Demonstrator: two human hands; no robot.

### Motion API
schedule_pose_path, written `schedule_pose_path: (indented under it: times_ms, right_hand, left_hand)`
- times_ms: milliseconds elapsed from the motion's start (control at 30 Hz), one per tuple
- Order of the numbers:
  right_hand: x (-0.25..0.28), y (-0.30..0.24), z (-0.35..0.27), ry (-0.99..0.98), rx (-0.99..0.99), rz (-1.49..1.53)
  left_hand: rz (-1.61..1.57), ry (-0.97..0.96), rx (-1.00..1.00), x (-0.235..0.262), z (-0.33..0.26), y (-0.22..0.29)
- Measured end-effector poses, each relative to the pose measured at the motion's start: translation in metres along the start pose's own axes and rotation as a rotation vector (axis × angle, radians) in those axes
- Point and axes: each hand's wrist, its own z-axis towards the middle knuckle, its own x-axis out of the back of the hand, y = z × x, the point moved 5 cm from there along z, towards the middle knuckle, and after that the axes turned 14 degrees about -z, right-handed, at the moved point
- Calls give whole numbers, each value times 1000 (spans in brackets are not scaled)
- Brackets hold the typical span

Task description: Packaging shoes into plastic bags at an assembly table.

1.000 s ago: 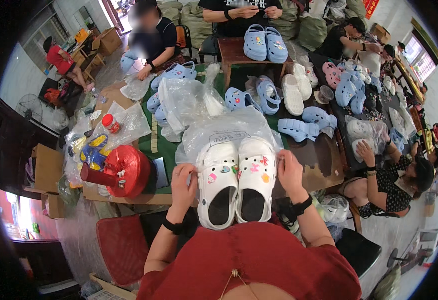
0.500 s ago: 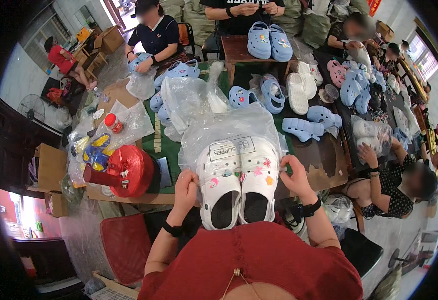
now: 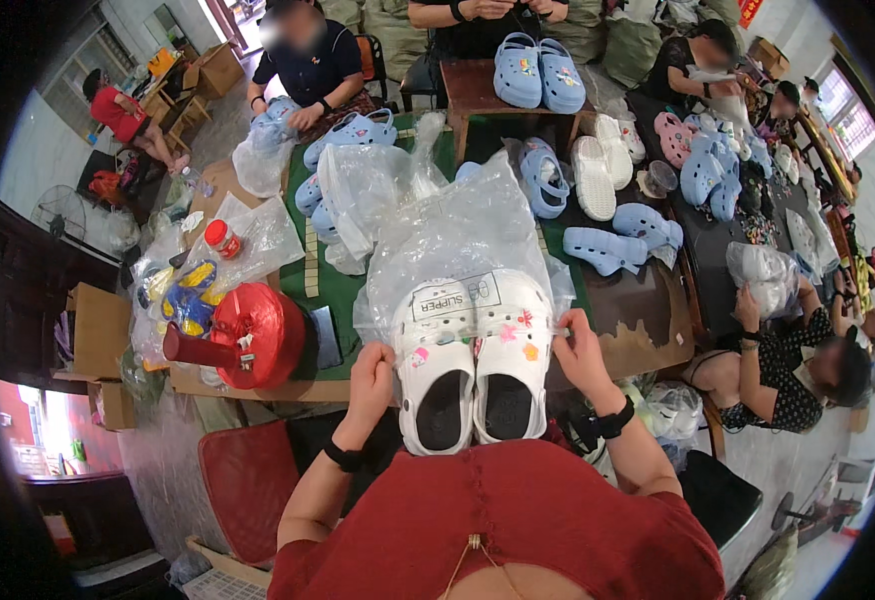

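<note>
A pair of white clogs [image 3: 440, 355] with colourful charms on top lies side by side in front of my body, heels toward me. Over their toe halves reaches a clear plastic bag [image 3: 438, 235] printed with a black-framed label; the heel openings stay outside it. On the left side of the shoes, my left hand [image 3: 370, 385] is closed with curled fingers at the bag's edge. My right hand [image 3: 584, 355] pinches the bag's edge on the other side. What lies inside the fingers is mostly bag film, partly hidden.
A red round container with a handle [image 3: 258, 335] stands left on the green-topped table, near a red-lidded jar [image 3: 222, 238]. Several blue clogs [image 3: 606, 250] lie beyond and right. Co-workers sit around; one at right handles bagged white shoes [image 3: 764, 275].
The bag's far part has risen and spread, now hiding most of a blue clog behind it. The white clogs and my hands have shifted only slightly.
</note>
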Motion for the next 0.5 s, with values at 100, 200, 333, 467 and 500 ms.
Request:
schedule_pose_path:
  times_ms: [100,200,333,467,500]
  right_hand:
    - [2,-3,-7,0,13,47]
    - [-7,20,-12,106,130,39]
    - [-22,45,-8,35,-60,230]
    - [-13,40,-9,61,-15,265]
    - [-13,42,-10,39,-53,423]
  left_hand:
    - [76,-27,-80,0,-6,9]
    - [-61,45,-54,-9,-11,10]
    - [-412,-36,161,-5,-13,-27]
    - [-534,-71,241,-5,-9,-8]
    - [-552,-44,246,-2,-12,-11]
